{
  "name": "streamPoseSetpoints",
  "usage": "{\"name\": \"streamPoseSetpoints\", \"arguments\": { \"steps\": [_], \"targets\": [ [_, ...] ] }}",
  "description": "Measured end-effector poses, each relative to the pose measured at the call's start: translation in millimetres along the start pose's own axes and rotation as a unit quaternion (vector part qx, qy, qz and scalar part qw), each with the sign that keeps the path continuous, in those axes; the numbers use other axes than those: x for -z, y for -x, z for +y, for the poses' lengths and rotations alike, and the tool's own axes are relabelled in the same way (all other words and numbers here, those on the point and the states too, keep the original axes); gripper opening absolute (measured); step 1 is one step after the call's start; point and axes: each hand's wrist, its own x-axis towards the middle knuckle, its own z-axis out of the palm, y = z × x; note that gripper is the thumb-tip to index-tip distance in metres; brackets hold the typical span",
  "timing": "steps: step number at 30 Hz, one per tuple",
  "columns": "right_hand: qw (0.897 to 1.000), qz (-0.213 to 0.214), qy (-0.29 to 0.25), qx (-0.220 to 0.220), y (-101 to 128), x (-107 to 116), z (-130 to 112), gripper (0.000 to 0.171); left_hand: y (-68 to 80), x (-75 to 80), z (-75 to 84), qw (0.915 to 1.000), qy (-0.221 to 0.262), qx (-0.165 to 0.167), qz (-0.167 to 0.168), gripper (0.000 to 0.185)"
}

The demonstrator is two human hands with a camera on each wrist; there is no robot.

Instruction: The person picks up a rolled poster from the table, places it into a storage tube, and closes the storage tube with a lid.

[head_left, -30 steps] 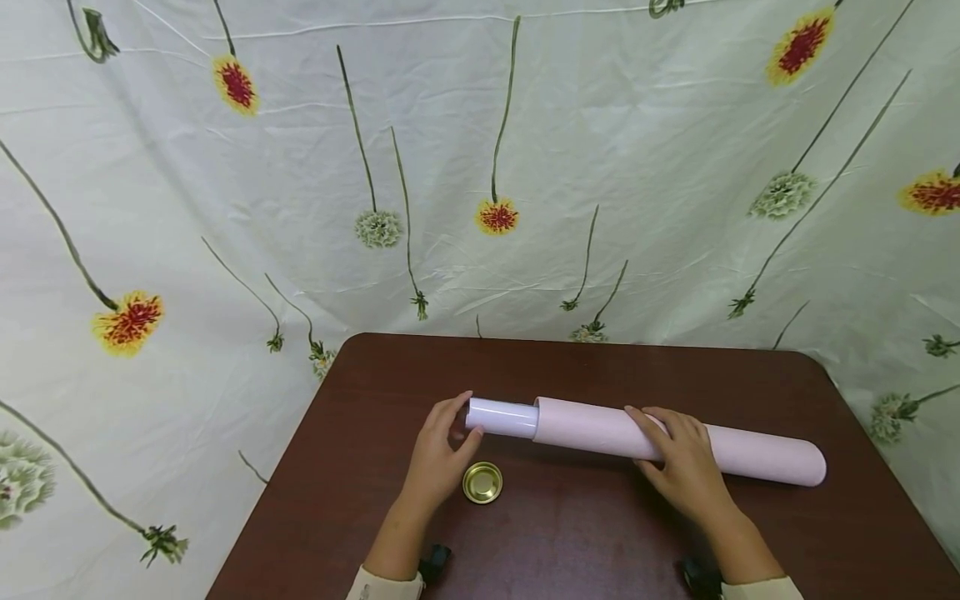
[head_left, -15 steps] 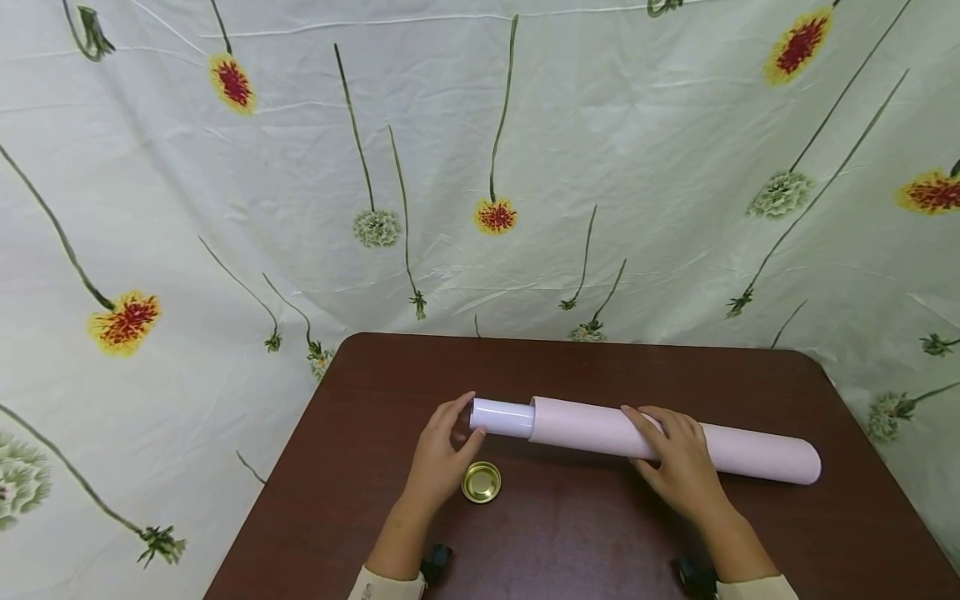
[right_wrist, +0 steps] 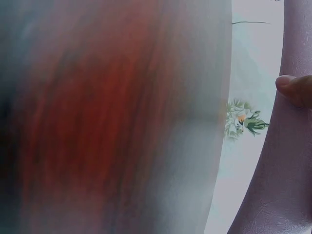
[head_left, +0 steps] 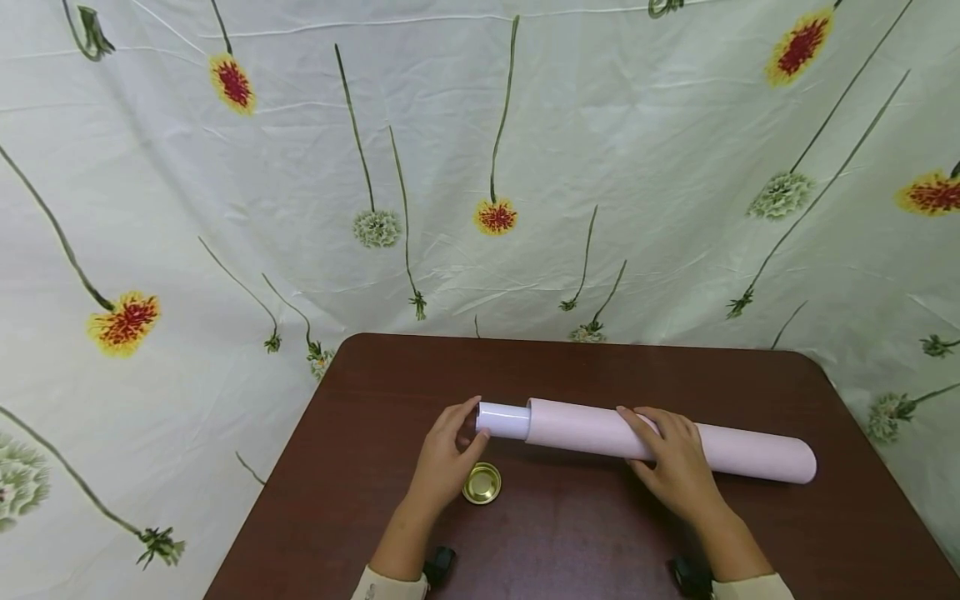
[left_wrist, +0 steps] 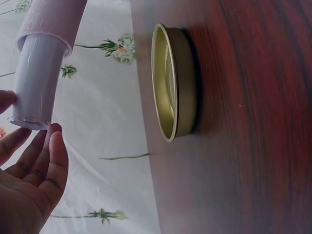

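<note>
A long pink cardboard tube (head_left: pixel 577 427) lies slantwise across the view, its open end facing left. Out of that end sticks a smooth, glossy white roll (head_left: pixel 504 421), the rest of it hidden inside. My left hand (head_left: pixel 438 458) holds the roll's free end between thumb and fingers; in the left wrist view the fingertips (left_wrist: pixel 54 129) press at its end rim. My right hand (head_left: pixel 675 462) grips the tube near its middle, thumb on the near side and fingers over the top. In the right wrist view a thumb (right_wrist: pixel 295 90) rests on the pink surface.
A round, shallow gold metal lid (head_left: pixel 482 483) lies hollow side up on the dark brown table (head_left: pixel 570 533), close to my left wrist. Behind the table hangs a white cloth (head_left: pixel 450 275) printed with flowers.
My left hand has moved slightly right with the roll, and the tube has shifted slightly left with my right hand. Less of the white roll shows outside the tube.
</note>
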Motion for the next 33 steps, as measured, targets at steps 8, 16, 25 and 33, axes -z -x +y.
{"name": "streamPoseSetpoints", "arguments": {
  "steps": [8, 16, 25, 33],
  "targets": [
    [1.0, 0.001, -0.002, -0.001, -2.8, -1.7, -2.9, 0.095, 0.4, -3.1, -1.6, 0.9998, 0.008, 0.009, -0.014, 0.049],
    [1.0, 0.001, -0.001, -0.002, -3.6, -3.7, -4.1, 0.094, 0.4, -5.9, -0.9, 0.9995, 0.013, 0.021, -0.019, 0.049],
    [1.0, 0.003, -0.005, 0.001, -5.4, -7.2, -3.7, 0.094, 0.7, -9.5, 0.3, 0.9995, 0.012, 0.022, -0.021, 0.047],
    [1.0, -0.001, -0.005, 0.004, -6.4, -10.2, -4.9, 0.093, 1.7, -12.6, 1.5, 0.9993, 0.022, 0.014, -0.029, 0.046]
  ]
}}
